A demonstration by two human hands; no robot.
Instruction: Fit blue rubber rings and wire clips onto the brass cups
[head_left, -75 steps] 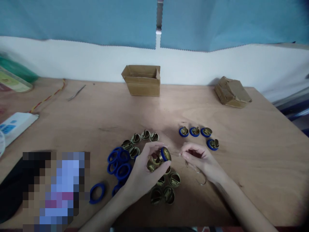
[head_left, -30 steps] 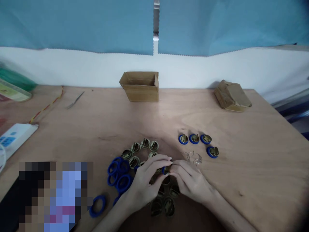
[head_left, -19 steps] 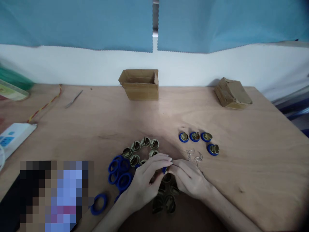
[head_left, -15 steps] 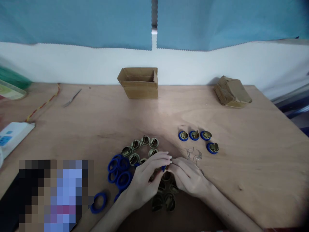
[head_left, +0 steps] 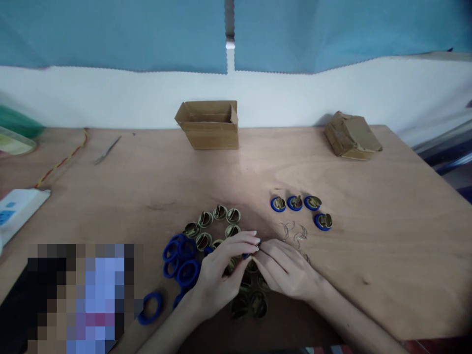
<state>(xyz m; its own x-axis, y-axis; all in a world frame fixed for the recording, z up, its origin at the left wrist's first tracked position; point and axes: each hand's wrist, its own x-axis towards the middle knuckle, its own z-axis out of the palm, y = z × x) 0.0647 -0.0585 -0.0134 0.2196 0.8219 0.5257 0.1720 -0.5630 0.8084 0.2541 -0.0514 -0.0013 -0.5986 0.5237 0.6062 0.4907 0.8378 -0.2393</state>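
My left hand (head_left: 224, 275) and my right hand (head_left: 285, 268) meet at the fingertips, both closed on a blue ring (head_left: 246, 255). Fingers cover most of that ring, and whether a metal cap sits in it is hidden. Round brass-coloured metal caps (head_left: 220, 212) with a raised strip across them lie in a loop behind my left hand. More such caps (head_left: 258, 304) are in shadow below my hands. Left of my left hand is a heap of blue rings (head_left: 188, 273). Beyond my right hand lie thin curved wires (head_left: 302, 232).
Several blue rings with brass caps in them (head_left: 295, 202) stand at the right. An open cardboard box (head_left: 216, 135) and a crumpled one (head_left: 352, 137) are at the back. Tweezers-like metal tool (head_left: 107, 150), white device (head_left: 22, 211) and a loose blue ring (head_left: 151, 308) are on the left.
Both hands stay together, with only a slight shift of the fingers around the blue ring. The whole view has moved a little.
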